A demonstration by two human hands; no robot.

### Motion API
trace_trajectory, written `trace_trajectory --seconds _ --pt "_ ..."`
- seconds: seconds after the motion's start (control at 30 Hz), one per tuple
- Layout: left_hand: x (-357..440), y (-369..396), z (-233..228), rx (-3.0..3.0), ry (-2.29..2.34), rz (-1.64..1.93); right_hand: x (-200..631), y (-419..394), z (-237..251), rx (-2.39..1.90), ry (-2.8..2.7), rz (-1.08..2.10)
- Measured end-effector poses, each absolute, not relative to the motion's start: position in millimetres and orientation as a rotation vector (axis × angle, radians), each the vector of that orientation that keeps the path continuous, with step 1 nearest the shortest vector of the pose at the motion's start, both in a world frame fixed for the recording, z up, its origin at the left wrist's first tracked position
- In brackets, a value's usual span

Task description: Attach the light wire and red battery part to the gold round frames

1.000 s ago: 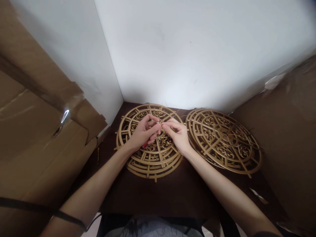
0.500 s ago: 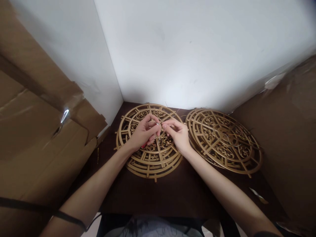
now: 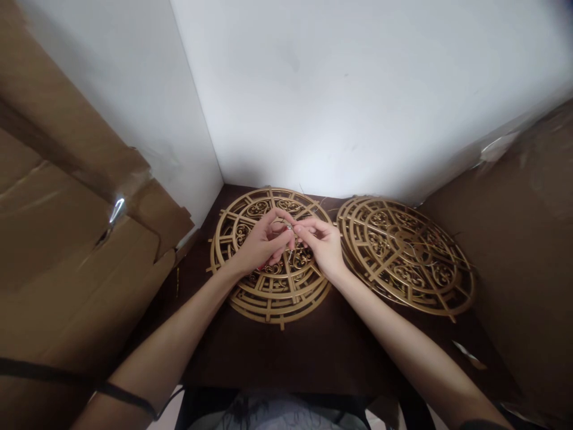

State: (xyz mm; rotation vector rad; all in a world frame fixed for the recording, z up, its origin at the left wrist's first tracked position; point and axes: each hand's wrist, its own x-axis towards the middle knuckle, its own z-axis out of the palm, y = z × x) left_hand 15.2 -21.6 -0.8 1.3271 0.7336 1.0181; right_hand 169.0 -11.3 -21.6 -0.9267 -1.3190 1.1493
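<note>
Over the left stack of round gold lattice panels point(image 3: 280, 276), my two hands meet with fingertips almost touching. My left hand point(image 3: 267, 239) is closed in a pinch around a small shiny silver piece point(image 3: 289, 227), too small to name. My right hand point(image 3: 323, 242) is pinched too, its thumb and forefinger right beside that piece; whatever lies between them is hidden. A thin pale strand point(image 3: 292, 258) hangs below the fingers over the scrollwork. A bit of red point(image 3: 261, 267) shows under my left hand, mostly covered.
A second stack of gold round panels point(image 3: 405, 257) lies on the right, touching or nearly touching the first. A small pointed blade-like tool point(image 3: 469, 355) rests on the dark table point(image 3: 286, 358) at front right. Cardboard point(image 3: 67, 239) flanks the left, more cardboard point(image 3: 528, 251) the right; a white wall point(image 3: 358, 107) stands behind.
My left hand has shifted slightly right, bringing the silver piece up to my right fingertips. My right hand and the panels stay nearly still.
</note>
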Motion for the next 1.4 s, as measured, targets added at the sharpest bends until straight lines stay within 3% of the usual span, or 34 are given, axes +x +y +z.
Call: trace_trajectory --seconds 0.73,1.03,1.4 --pt "16.6 -21.4 -0.3 1.331 0.733 1.038 168.0 -13.2 -19.2 -0.855 -1.348 1.183" --pt "14.0 -18.7 -4.6 1.298 0.736 1.113 172.0 -15.0 -17.9 -0.908 -1.537 0.744" --pt "15.4 -19.1 -4.7 1.274 0.759 1.126 172.9 -16.6 -17.5 -0.851 -1.664 0.76"
